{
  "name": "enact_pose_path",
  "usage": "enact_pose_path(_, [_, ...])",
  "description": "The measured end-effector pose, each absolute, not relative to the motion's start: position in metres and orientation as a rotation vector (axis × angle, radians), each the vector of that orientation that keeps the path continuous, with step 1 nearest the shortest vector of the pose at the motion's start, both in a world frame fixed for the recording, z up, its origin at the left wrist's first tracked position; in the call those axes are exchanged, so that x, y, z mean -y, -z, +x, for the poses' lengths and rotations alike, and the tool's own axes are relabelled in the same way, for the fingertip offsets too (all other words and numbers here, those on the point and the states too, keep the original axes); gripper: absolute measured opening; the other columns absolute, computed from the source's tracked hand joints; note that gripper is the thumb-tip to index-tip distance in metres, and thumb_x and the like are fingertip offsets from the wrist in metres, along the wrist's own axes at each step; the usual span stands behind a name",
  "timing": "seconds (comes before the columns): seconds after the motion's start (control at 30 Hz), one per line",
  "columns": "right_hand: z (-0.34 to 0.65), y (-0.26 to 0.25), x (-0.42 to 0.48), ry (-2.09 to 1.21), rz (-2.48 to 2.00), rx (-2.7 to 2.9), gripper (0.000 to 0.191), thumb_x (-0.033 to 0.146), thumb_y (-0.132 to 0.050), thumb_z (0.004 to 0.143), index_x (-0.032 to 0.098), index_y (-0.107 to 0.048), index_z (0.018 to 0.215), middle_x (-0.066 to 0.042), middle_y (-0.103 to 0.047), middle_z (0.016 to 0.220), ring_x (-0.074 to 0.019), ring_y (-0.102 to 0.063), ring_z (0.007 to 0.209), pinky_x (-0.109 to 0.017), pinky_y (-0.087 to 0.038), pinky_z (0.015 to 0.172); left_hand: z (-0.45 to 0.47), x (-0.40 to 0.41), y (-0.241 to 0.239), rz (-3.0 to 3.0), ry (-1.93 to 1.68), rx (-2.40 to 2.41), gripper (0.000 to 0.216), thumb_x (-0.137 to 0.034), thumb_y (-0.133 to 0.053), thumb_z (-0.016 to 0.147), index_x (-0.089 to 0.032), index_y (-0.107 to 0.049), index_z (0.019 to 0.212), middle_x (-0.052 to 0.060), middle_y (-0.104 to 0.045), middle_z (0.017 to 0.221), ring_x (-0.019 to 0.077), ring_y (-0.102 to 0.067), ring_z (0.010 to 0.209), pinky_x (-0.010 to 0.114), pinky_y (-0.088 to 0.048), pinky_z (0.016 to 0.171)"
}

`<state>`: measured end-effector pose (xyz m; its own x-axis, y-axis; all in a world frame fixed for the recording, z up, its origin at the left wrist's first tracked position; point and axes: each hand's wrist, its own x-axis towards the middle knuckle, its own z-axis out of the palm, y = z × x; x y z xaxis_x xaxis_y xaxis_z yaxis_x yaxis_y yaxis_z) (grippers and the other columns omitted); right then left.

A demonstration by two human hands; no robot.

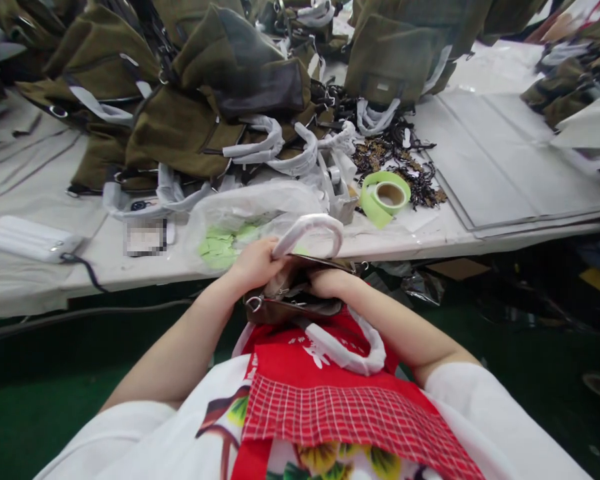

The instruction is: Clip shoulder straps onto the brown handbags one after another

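Note:
An opened brown handbag (275,311) is held in front of my red apron, close to the table's front edge. Its two handles are wrapped in white: one handle (316,225) stands up at the far side, while the other handle (353,357) droops over the apron. My left hand (261,264) is closed on the bag's far rim near the base of the upright handle. My right hand (327,283) reaches into the bag's mouth, with its fingers hidden inside. A metal ring shows at the bag's left end.
Olive bags (180,133) with wrapped handles are piled across the table. A roll of green tape (395,195) lies beside dark chains (405,160). Nearer are a clear plastic bag with green pieces (223,247) and a white device (30,238) with a cord. Grey sheets (505,160) lie right.

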<state>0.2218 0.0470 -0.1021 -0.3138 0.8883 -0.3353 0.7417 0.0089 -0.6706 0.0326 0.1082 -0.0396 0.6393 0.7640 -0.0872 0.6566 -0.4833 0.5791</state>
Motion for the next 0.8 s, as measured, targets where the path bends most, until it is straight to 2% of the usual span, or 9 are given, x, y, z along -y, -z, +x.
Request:
enact_pose_path(0.07, [0.227,0.08,-0.039,-1.222,-1.696,2.195,0.008,0.02,-0.077,0.074,0.016,-0.075,0.081,-0.014,-0.075,0.091,-0.0313,-0.068,0.089,-0.042,-0.051,0.087,0.023,-0.118,0.043,2.199,-0.275,-1.149,0.028,-0.039,-0.054,0.081,-0.02,-0.074,0.086,0.006,-0.072,0.09,0.0248,-0.064,0.087,0.033,-0.048,0.08])
enact_pose_path(0.17, [0.245,0.038,-0.021,-1.156,-1.463,2.293,0.016,0.027,-0.061,0.088,0.022,-0.075,0.092,-0.008,-0.076,0.098,-0.0265,-0.068,0.093,-0.038,-0.05,0.089,0.006,-0.13,0.047,2.103,-0.302,-1.164,0.029,-0.044,-0.057,0.078,-0.022,-0.075,0.086,0.005,-0.073,0.09,0.0258,-0.064,0.089,0.035,-0.049,0.084])
enact_pose_path(0.27, [0.272,0.009,-0.002,-0.818,-1.479,2.02,0.025,0.026,-0.047,0.095,0.024,-0.072,0.102,-0.006,-0.074,0.103,-0.0232,-0.067,0.097,-0.038,-0.049,0.092,-0.013,-0.138,0.053,1.977,-0.33,-1.172,0.03,-0.047,-0.06,0.074,-0.023,-0.075,0.086,0.004,-0.074,0.089,0.0262,-0.065,0.089,0.035,-0.051,0.085])
enact_pose_path(0.37, [0.299,0.013,0.008,-0.583,-1.667,1.83,0.032,0.028,-0.06,0.087,0.024,-0.065,0.118,-0.009,-0.067,0.116,-0.0282,-0.061,0.11,-0.045,-0.045,0.1,-0.025,-0.142,0.058,1.895,-0.36,-1.234,0.029,-0.046,-0.064,0.072,-0.023,-0.075,0.085,0.004,-0.075,0.087,0.0258,-0.066,0.084,0.035,-0.052,0.083])
enact_pose_path(0.43, [0.308,0.031,0.009,-0.675,-1.75,1.86,0.056,0.033,-0.071,0.078,0.026,-0.057,0.132,-0.01,-0.062,0.124,-0.0299,-0.059,0.113,-0.047,-0.045,0.101,-0.027,-0.143,0.059,1.866,-0.371,-1.263,0.026,-0.044,-0.065,0.071,-0.024,-0.076,0.084,0.004,-0.075,0.086,0.0248,-0.067,0.081,0.034,-0.053,0.081])
enact_pose_path(0.5, [0.308,0.054,0.006,-0.803,-1.786,1.882,0.068,0.038,-0.075,0.075,0.027,-0.052,0.137,-0.009,-0.061,0.123,-0.0281,-0.062,0.105,-0.045,-0.05,0.094,-0.027,-0.143,0.059,1.833,-0.35,-1.273,0.027,-0.045,-0.067,0.071,-0.024,-0.076,0.084,0.004,-0.076,0.086,0.0242,-0.067,0.08,0.032,-0.053,0.08])
enact_pose_path(0.57, [0.303,0.075,0.002,-0.81,-1.798,1.856,0.059,0.039,-0.074,0.075,0.025,-0.058,0.13,-0.009,-0.064,0.116,-0.0267,-0.063,0.098,-0.042,-0.051,0.09,-0.03,-0.145,0.058,1.79,-0.307,-1.259,0.031,-0.049,-0.07,0.069,-0.023,-0.076,0.085,0.004,-0.077,0.088,0.0247,-0.068,0.083,0.032,-0.054,0.079])
enact_pose_path(0.67, [0.296,0.095,-0.003,-0.765,-1.803,1.814,0.036,0.043,-0.071,0.079,0.02,-0.067,0.106,-0.007,-0.068,0.096,-0.0254,-0.063,0.088,-0.04,-0.05,0.084,-0.048,-0.146,0.058,1.597,-0.318,-1.194,0.044,-0.056,-0.071,0.069,-0.021,-0.076,0.096,0.005,-0.077,0.096,0.0252,-0.069,0.089,0.032,-0.055,0.08])
enact_pose_path(0.8, [0.295,0.107,-0.005,-0.722,-1.771,1.758,0.029,0.047,-0.063,0.084,0.019,-0.065,0.092,-0.007,-0.066,0.087,-0.0234,-0.06,0.08,-0.036,-0.048,0.077,-0.085,-0.132,0.059,1.236,-0.527,-1.047,0.061,-0.065,-0.063,0.072,-0.018,-0.071,0.111,0.013,-0.074,0.111,0.0313,-0.067,0.106,0.044,-0.052,0.097])
